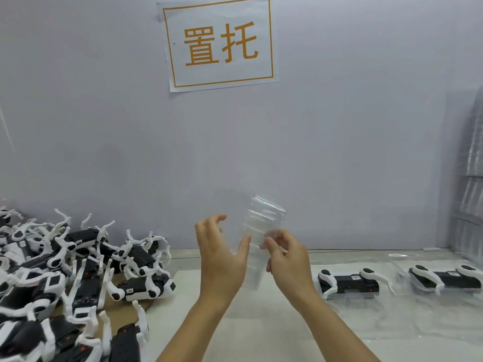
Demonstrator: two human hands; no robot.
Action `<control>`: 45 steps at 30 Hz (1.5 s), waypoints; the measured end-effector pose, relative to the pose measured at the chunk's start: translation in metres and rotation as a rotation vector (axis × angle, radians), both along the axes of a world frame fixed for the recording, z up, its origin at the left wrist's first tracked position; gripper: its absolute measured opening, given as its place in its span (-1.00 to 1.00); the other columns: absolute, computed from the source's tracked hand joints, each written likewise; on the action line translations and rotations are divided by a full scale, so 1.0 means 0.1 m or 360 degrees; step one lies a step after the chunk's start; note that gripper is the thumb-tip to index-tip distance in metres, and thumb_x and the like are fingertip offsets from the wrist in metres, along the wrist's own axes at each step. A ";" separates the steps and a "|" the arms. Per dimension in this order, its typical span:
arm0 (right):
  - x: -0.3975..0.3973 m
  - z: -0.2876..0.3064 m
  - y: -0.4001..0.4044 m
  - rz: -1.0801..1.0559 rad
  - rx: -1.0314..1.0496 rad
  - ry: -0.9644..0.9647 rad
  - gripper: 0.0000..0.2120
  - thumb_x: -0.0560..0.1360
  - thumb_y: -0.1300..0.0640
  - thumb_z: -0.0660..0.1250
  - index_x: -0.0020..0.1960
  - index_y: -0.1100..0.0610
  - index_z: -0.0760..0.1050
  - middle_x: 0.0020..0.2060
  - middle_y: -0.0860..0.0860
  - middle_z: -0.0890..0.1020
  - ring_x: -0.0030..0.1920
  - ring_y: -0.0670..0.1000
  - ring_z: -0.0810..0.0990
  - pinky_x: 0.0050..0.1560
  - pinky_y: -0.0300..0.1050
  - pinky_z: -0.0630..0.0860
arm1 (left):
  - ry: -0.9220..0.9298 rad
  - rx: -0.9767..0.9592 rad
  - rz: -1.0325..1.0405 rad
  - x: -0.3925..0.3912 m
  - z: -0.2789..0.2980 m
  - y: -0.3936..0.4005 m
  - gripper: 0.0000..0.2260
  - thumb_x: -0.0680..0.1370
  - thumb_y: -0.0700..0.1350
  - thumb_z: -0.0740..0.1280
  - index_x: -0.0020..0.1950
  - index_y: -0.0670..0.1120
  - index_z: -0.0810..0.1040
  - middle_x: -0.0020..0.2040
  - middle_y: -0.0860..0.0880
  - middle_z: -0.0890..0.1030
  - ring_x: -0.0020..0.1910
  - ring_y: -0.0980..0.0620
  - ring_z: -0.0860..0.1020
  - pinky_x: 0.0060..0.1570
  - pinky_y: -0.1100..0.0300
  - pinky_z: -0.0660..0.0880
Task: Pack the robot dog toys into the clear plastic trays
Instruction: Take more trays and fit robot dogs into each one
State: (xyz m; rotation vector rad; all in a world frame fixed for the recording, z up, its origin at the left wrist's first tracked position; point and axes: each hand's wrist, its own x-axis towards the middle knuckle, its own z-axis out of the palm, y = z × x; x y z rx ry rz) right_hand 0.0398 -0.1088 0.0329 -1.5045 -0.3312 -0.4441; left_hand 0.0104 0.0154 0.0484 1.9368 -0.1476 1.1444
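A heap of black-and-white robot dog toys (78,278) lay piled on the left of the surface (261,330), bodies overlapping and white legs sticking up at many angles, part of the heap resting on a brown sheet of cardboard (122,312). Just right of the heap, both hands were raised above the surface near the middle of the view. The left hand (222,254) had its fingers loosely spread and slightly curved, its thumb touching the left edge of a clear plastic tray (261,231); whether the other fingers touched it could not be told. The tray was held upright and tilted a little to the right, off the surface, between the 2 hands. The right hand (287,257) pinched the tray's right side between thumb and curled fingers. On the wall behind, above the hands, hung a white paper sign (219,43) with an orange border and 2 orange characters. Right of the hands, 2 more robot dogs lay on the surface, each seated in its own clear tray: the nearer packed toy (349,282) just beside the right wrist, the farther packed toy (447,278) near the right edge. At the far right, a stack of clear trays (470,178) leaned against the wall.
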 end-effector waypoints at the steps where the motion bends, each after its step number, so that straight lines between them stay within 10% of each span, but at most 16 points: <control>1: -0.01 0.01 -0.01 0.0074 0.0048 0.0064 -0.84 0.61 0.26 0.27 -0.08 0.09 0.56 -0.19 0.02 0.67 -0.47 -0.09 0.48 -0.43 -0.26 0.43 | 0.0138 -0.0134 -0.0080 0.01 -0.01 0.01 -0.70 0.50 -0.09 0.47 0.12 0.07 0.41 0.06 0.15 0.45 0.00 0.21 0.47 -0.05 0.46 0.37; 7: -0.02 -0.02 -0.04 0.0225 0.0019 0.0206 -0.80 0.63 0.24 0.24 -0.06 0.06 0.59 -0.24 -0.01 0.68 -0.51 -0.05 0.40 -0.46 -0.26 0.39 | 0.0520 -0.0474 -0.0431 0.03 -0.03 0.12 -0.87 0.57 -0.18 0.39 0.08 -0.04 0.52 -0.28 0.00 0.71 -0.37 0.07 0.63 -0.30 0.26 0.51; 29: 0.01 0.04 -0.08 0.0145 0.0034 0.0179 -0.82 0.62 0.24 0.28 0.01 0.05 0.64 -0.24 -0.11 0.68 -0.45 -0.26 0.49 -0.30 -0.38 0.38 | 0.0579 -0.0885 -0.0698 0.02 0.03 0.19 -0.93 0.54 -0.28 0.39 -0.13 -0.26 0.62 -0.20 -0.18 0.71 -0.32 -0.02 0.64 -0.30 0.24 0.51; 39: 0.02 0.09 -0.10 0.0063 0.0079 0.0155 -0.79 0.62 0.27 0.26 -0.02 0.02 0.61 -0.30 -0.05 0.67 -0.46 -0.24 0.50 -0.23 -0.27 0.39 | 0.0292 -0.0726 -0.0412 0.05 0.03 0.17 -0.88 0.60 -0.31 0.29 -0.11 -0.17 0.54 -0.27 -0.04 0.71 -0.37 0.14 0.58 -0.33 0.35 0.49; 45: 0.09 0.13 -0.23 -0.0269 0.0186 0.0060 -0.79 0.64 0.25 0.22 -0.05 0.07 0.59 -0.28 -0.02 0.66 -0.28 -0.32 0.55 -0.23 -0.55 0.36 | 0.0003 -0.1189 -0.0083 0.14 0.05 0.39 -0.71 0.66 -0.35 0.11 -0.17 -0.10 0.47 -0.34 -0.01 0.62 -0.35 0.06 0.54 -0.26 0.20 0.46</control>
